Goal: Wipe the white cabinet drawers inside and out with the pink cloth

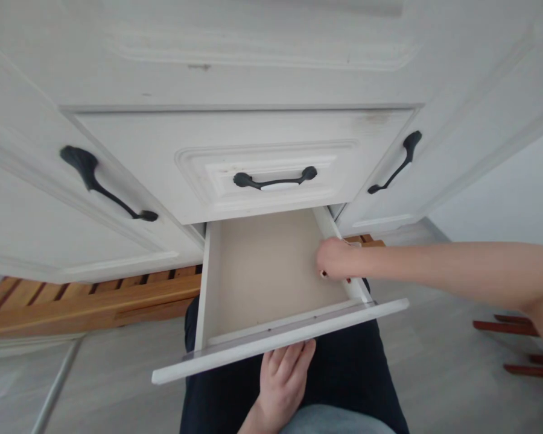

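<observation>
A white drawer is pulled out of the cabinet above my lap, and its beige bottom panel shows. My left hand rests against the outside of the drawer's front panel, fingers stretched out and close together, thumb hidden. At the drawer's right side wall my right hand is closed, knuckles up. Something small with a pale, dark-centred end peeks from under its fingers, and a bit of red shows beside it. I cannot make out what that is.
Above sits a closed drawer front with a black handle. Cabinet doors with black handles flank it. A slatted wooden bench runs below. Reddish wooden legs stand on the grey floor at right.
</observation>
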`<state>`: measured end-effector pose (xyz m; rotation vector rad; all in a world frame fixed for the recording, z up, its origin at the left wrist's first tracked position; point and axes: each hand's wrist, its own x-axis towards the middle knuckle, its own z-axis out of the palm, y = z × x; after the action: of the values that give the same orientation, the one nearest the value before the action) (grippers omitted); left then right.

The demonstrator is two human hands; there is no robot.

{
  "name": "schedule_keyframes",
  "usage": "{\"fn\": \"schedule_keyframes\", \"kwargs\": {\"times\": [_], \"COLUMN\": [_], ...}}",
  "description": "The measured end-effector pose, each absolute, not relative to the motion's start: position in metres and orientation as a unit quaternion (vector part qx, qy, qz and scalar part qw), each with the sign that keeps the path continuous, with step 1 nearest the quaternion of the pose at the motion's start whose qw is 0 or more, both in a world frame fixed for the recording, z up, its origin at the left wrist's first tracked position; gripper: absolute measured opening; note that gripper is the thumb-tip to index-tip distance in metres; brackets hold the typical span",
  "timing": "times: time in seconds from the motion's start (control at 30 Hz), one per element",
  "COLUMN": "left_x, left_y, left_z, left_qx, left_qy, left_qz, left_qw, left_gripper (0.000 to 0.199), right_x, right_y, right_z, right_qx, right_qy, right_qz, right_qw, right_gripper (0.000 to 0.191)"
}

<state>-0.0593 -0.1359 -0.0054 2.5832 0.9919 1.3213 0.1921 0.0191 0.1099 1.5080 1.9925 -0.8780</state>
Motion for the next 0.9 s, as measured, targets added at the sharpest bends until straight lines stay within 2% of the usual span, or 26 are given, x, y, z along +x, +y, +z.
{"fn": "schedule_keyframes", "kwargs": {"times": [0.1,0.2,0.3,0.47,0.57,0.8,0.9], "left_x": [-0.059,-0.057,-0.053,-0.048,-0.05,-0.055,-0.053], "left_y": [-0.135,-0.136,-0.139,-0.143,-0.143,-0.141,-0.138], "left_z": [-0.006,-0.009,-0.01,-0.009,-0.01,-0.014,-0.012], "left_qx": [0.84,0.834,0.828,0.819,0.82,0.831,0.834], "left_qy": [0.318,0.324,0.338,0.355,0.352,0.343,0.335], "left_qz": [0.439,0.445,0.446,0.45,0.449,0.437,0.439], "left_qw": [0.035,0.031,0.028,0.034,0.036,0.033,0.022], "left_gripper": [0.033,0.033,0.032,0.037,0.039,0.038,0.034], "right_x": [0.183,0.18,0.175,0.13,0.081,-0.003,0.0], "right_y": [-0.005,-0.008,0.0,0.018,0.028,0.028,0.028], "right_z": [0.121,0.137,0.153,0.146,0.121,0.079,0.082], "right_qx": [0.51,0.489,0.483,0.428,0.372,0.264,0.154], "right_qy": [0.73,0.713,0.723,0.704,0.656,0.723,0.696], "right_qz": [-0.296,-0.326,-0.401,-0.565,-0.641,-0.617,-0.686], "right_qw": [0.346,0.383,0.289,-0.036,-0.139,-0.165,-0.144], "right_gripper": [0.014,0.019,0.026,0.023,0.028,0.022,0.014]}}
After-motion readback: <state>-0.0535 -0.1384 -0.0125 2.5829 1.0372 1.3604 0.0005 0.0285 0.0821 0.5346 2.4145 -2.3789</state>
